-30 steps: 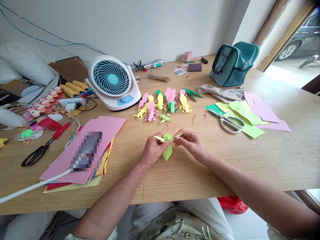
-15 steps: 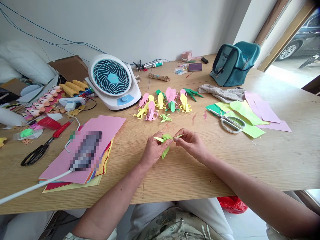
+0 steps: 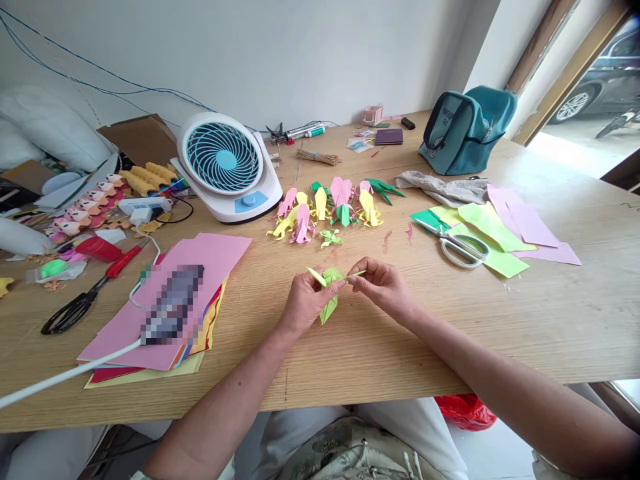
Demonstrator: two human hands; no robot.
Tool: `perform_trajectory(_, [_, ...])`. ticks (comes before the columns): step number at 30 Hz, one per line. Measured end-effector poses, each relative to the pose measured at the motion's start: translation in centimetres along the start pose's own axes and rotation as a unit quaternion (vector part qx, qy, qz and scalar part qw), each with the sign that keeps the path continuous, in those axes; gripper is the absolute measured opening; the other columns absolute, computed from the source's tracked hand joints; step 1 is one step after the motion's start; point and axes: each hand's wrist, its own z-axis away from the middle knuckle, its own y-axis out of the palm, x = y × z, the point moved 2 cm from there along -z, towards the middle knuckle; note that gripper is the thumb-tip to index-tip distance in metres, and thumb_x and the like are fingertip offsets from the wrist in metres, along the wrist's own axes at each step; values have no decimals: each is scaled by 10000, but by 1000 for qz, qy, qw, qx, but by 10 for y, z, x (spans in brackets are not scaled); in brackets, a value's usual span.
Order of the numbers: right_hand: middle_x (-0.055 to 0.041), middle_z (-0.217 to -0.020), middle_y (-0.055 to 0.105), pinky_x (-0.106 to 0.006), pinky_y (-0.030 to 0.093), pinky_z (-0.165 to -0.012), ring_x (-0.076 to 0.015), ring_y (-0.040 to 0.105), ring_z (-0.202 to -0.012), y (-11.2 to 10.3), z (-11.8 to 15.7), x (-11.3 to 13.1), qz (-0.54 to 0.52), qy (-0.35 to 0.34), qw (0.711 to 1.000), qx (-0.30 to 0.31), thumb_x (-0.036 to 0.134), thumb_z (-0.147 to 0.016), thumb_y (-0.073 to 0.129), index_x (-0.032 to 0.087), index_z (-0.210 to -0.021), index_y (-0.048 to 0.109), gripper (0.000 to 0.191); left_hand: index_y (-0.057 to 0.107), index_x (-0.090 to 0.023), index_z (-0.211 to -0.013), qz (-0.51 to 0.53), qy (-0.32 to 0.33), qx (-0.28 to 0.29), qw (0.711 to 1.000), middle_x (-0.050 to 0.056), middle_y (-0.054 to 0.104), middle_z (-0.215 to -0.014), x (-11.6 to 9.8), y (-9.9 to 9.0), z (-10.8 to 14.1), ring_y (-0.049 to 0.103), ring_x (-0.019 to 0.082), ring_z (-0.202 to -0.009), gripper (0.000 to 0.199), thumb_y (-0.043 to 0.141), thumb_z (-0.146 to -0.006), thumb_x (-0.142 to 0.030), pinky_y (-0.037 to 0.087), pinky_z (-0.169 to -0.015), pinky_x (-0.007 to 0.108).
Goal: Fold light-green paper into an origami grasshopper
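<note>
A light-green folded paper figure (image 3: 329, 311) is held between my hands over the near middle of the table. My left hand (image 3: 307, 299) grips its body, thumb pressed on top. My right hand (image 3: 381, 288) pinches a thin pointed strip that sticks out from the figure's right side. Another narrow point shows above my left fingers. Part of the figure is hidden behind my left thumb. Just beyond my hands sits a small light-green paper figure (image 3: 331, 238). Behind it stand several folded paper figures in pink (image 3: 303, 225), yellow (image 3: 369, 208) and dark green (image 3: 385, 189).
White-handled scissors (image 3: 463, 249) lie on green and pink paper sheets (image 3: 533, 223) at right. At left are a stack of coloured paper (image 3: 220, 250), a blurred device with a white cable, and red-and-black scissors (image 3: 95, 290). A white fan (image 3: 227, 167) and a teal bag (image 3: 467, 133) stand farther back.
The figure has tilted slightly in my left hand, its lower tip now a little lower. Both hands keep their grip in nearly the same place.
</note>
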Motion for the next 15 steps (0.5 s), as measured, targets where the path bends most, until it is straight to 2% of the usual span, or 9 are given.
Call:
perform_trajectory(5, [5, -701, 590, -268, 425, -586, -127, 525, -646, 0, 2, 4, 22, -9, 1000, 11, 555, -773, 734, 202, -791, 617, 373, 591, -171, -693, -31, 9, 13, 999, -26, 485, -597, -3, -3, 2, 428, 83, -525, 344, 746, -787, -463, 334, -471, 205])
perform_trajectory(10, [12, -693, 589, -269, 444, -606, -125, 538, -646, -1, 1, 6, 9, -1, 1000, 10, 530, -781, 739, 204, -820, 602, 356, 625, -172, -685, -60, 44, -7, 997, -7, 541, -651, -7, -4, 2, 478, 106, -595, 302, 774, -771, -421, 376, -542, 226])
perform_trajectory(15, [20, -775, 583, -267, 479, -645, -120, 542, -680, 1, -1, 0, -37, -17, 999, -34, 486, -766, 774, 228, -902, 573, 354, 608, -177, -616, -76, 84, -78, 991, -7, 504, -660, -9, -7, 1, 459, 120, -640, 338, 778, -765, -429, 374, -580, 236])
